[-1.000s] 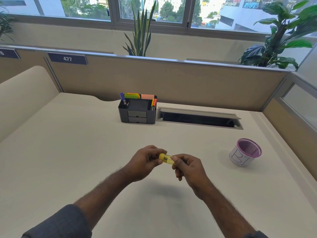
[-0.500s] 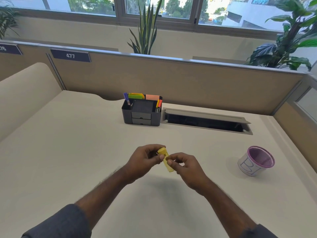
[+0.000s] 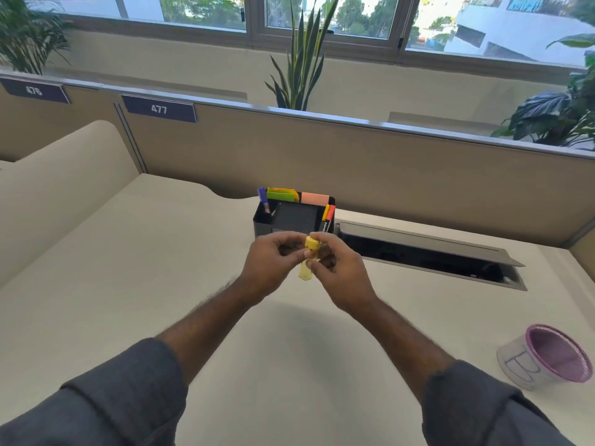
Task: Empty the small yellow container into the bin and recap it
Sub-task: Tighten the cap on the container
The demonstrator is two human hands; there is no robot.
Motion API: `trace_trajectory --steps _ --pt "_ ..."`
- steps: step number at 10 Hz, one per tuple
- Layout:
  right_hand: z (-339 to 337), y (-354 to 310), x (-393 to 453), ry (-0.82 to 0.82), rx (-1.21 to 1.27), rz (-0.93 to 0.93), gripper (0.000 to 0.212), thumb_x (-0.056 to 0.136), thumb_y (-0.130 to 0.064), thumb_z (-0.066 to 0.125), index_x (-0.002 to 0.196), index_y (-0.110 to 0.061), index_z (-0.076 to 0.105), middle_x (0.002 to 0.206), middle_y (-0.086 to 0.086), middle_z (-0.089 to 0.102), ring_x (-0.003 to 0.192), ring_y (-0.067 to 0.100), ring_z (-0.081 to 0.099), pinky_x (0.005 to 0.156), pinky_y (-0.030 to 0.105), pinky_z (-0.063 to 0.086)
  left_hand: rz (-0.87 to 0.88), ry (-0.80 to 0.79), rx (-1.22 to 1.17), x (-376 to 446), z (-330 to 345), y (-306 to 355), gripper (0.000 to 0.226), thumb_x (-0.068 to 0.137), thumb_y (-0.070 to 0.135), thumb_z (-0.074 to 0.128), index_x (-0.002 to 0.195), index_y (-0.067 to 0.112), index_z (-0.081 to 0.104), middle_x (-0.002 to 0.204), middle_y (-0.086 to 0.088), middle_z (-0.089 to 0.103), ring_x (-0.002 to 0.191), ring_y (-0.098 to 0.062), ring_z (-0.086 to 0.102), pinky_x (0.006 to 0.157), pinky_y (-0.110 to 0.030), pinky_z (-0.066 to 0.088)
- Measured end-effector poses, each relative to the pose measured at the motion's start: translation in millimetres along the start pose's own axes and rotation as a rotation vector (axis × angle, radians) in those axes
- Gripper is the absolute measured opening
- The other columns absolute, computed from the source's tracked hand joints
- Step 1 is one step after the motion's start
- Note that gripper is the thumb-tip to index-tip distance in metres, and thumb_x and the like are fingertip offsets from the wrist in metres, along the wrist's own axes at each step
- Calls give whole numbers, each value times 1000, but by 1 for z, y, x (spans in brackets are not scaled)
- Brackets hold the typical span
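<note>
- Nearest, 2 grey sleeves enter from the bottom edge, pushed back to bare forearms that converge above the pale bench.
- Right of the forearms, well apart from both hands, the bin stands on the bench: a small round cup with a purple mesh interior and rim, its outside wrapped in white paper carrying a hand-drawn mark. It tilts toward the camera; contents cannot be made out.
- Left hand: fingers clenched onto the upper part of the yellow container, thumb pressed at its left side just below the cap.
- Right hand: fingers grasping the same container from the right, thumb against its lower body.
- Yellow container: a small translucent tube held clear above the bench between both hands, roughly upright with a slight lean, cap uppermost and seated on it. Contents cannot be determined.
- Beyond the hands, a dark desk organiser holds markers and coloured sticky notes.
- To its right, a cable tray with its grey flap raised is set into the bench.
- Farthest, a tan partition bears plates numbered 476 and 477; plants and windows stand behind.
</note>
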State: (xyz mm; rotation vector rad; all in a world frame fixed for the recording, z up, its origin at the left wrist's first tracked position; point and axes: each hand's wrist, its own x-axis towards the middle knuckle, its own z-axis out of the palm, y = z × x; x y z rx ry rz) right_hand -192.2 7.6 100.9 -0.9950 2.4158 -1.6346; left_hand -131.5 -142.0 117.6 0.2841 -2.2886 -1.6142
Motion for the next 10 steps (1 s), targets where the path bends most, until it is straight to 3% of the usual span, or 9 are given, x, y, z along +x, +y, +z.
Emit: trace_trajectory --steps 1,2,3,4,6,7,10 --pt "20 -4 46 22 -3 -69 35 89 -10 67 121 -23 59 96 -16 63 94 -2 63 73 10 53 51 41 50 39 -27 -6 34 80 10 78 113 13 72 97 -6 76 91 -19 73 83 -35 62" --pt "35 -6 78 35 -1 -96 29 90 -8 67 114 -21 58 94 -9 66 90 4 66 72 17 57 85 71 57 66 -45 -14 33 77 7 81 109 14 74 93 -6 77 87 -17 74 82 -32 61" --pt "57 -2 119 22 -3 -69 21 91 -6 64 108 -12 55 92 11 69 84 23 69 69 41 60 105 112 39 99 -64 -31 32 73 1 82 97 22 77 84 0 77 74 -9 73 74 -26 60" --pt "72 4 138 15 -15 -48 20 91 -5 62 108 -10 53 92 15 68 84 29 69 69 50 59 90 158 54 117 -71 -47 31 73 0 81 96 18 76 85 -4 77 72 -14 74 71 -27 60" --pt "100 31 158 23 -166 26 23 88 -11 68 103 -19 53 97 9 68 88 23 65 72 46 59 42 156 123 141 -71 -84 31 73 -5 76 92 20 74 81 3 74 64 -6 70 60 -12 55" --pt "106 46 157 12 -322 42 24 85 -17 73 102 -24 57 101 5 61 92 19 57 73 34 54 27 108 255 143 -66 -102 25 78 7 79 101 14 75 89 0 76 77 -13 70 70 -19 57" --pt "95 43 146 -17 -363 38 14 89 -10 66 99 -19 70 94 -6 57 97 14 53 79 35 51 0 76 408 129 -63 -105 27 83 20 76 109 11 74 103 -7 74 89 -20 65 74 -25 46"
